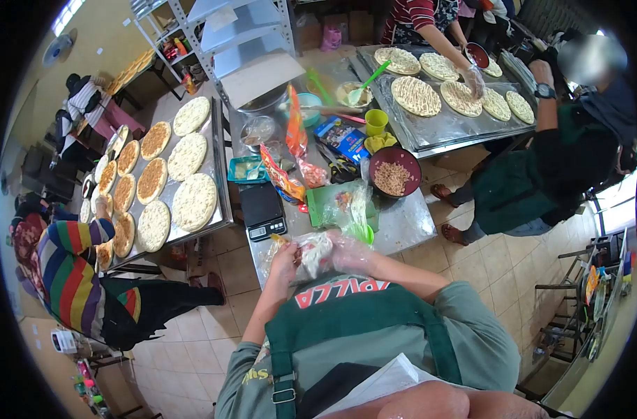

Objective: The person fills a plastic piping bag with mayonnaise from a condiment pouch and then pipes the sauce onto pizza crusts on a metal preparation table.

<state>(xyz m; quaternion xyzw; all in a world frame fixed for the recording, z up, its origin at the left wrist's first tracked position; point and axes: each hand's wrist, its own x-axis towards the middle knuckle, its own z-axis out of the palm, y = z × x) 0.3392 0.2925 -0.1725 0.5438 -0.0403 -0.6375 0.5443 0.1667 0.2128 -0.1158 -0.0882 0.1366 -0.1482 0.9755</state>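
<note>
Close to my apron, at the near edge of the metal table, both my hands are on a clear plastic bag (pixel 313 258) with white and reddish contents. My left hand (pixel 284 262) grips its left side, fingers curled. On the other side my right hand (pixel 350 253), in a clear plastic glove, has its fingers closed on the bag. Just beyond lies a green cutting board (pixel 325 207), partly covered by another clear bag (pixel 357 202). A black digital scale (pixel 264 209) sits to the left. A dark red bowl (pixel 415 183) of chopped pinkish food stands to the right.
Orange packets (pixel 295 129), a blue packet (pixel 343 140), a yellow-green cup (pixel 376 122) and a teal container (pixel 247 170) crowd the table. Topped flatbreads cover the left table (pixel 217 188) and right tray (pixel 430 140). Co-workers stand left, right (pixel 542 167) and at the back.
</note>
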